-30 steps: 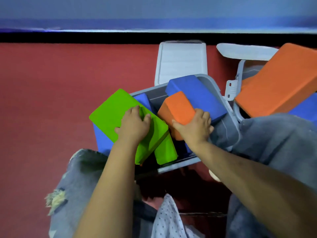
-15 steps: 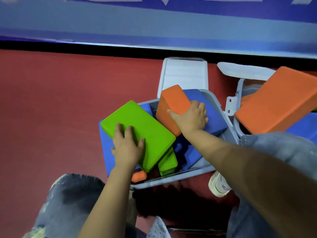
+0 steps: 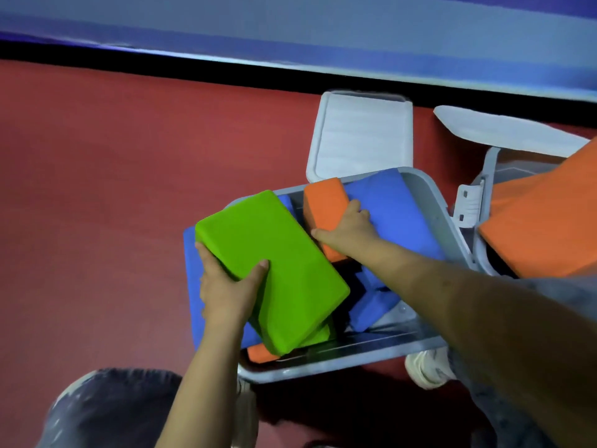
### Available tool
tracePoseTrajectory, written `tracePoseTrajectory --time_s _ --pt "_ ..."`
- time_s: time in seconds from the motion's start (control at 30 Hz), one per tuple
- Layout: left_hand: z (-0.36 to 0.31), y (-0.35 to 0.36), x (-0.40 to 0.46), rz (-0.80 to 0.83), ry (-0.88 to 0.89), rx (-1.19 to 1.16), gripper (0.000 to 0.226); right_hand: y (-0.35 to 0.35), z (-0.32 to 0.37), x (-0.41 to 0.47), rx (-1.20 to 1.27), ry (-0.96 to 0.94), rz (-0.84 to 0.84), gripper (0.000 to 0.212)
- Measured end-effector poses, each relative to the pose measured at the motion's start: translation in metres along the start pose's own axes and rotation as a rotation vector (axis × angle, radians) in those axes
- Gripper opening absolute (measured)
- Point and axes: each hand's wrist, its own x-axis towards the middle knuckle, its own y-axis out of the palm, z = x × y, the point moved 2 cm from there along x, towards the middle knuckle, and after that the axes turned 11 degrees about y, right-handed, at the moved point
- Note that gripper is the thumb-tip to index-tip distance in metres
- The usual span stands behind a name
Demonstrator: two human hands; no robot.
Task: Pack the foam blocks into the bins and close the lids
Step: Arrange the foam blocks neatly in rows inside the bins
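A grey bin (image 3: 429, 205) stands on the red floor with its white lid (image 3: 361, 137) hinged open at the back. Foam blocks fill it loosely. My left hand (image 3: 226, 286) grips the near-left corner of a large green block (image 3: 274, 263), which lies tilted over the bin's left side. My right hand (image 3: 349, 227) is shut on an orange block (image 3: 324, 205) standing at the bin's back, next to a big blue block (image 3: 394, 211). More blue blocks (image 3: 371, 305) and another orange one (image 3: 258, 352) lie lower in the bin.
A second grey bin (image 3: 484, 189) stands to the right with its lid (image 3: 504, 129) open and a large orange block (image 3: 542, 221) sticking out. My knees and a white shoe (image 3: 426, 370) are close to the near rim. A blue wall runs behind.
The green block has been lifted and swung nearer, with my left hand now gripping its corner. My right hand has pushed the orange block toward the bin's back.
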Motion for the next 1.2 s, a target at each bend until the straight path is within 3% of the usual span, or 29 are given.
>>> tracePoseTrajectory --time_s 0.17,0.27,0.37,0.5,0.63,0.8,1.0,1.2 --pt "-0.007 0.003 0.000 0.038 0.058 -0.040 0.110 0.018 -0.017 0.017 -0.048 0.023 0.161 0.107" --pt "-0.016 -0.005 -0.003 -0.074 0.060 -0.113 0.115 0.018 -0.017 0.018 -0.071 -0.033 0.084 0.103" --pt "-0.034 -0.023 -0.002 -0.226 0.096 -0.088 0.103 0.007 -0.015 0.026 -0.042 -0.068 -0.042 0.108" --pt "-0.034 -0.034 0.013 -0.158 0.121 -0.270 0.106 0.000 -0.012 0.035 0.009 -0.103 -0.117 0.107" --pt "-0.022 -0.035 0.019 -0.057 -0.001 -0.357 0.109 0.014 -0.001 0.041 -0.093 -0.170 0.025 0.105" --pt "-0.012 -0.053 0.032 -0.029 -0.062 -0.432 0.083 0.037 -0.002 0.055 -0.240 -0.121 0.260 0.099" --pt "0.009 -0.054 0.041 -0.080 -0.053 -0.164 0.050 0.042 0.007 0.064 -0.284 -0.150 0.045 0.092" --pt "-0.001 -0.046 0.033 -0.200 -0.018 0.141 0.064 0.029 -0.002 0.065 -0.281 -0.213 0.091 0.086"
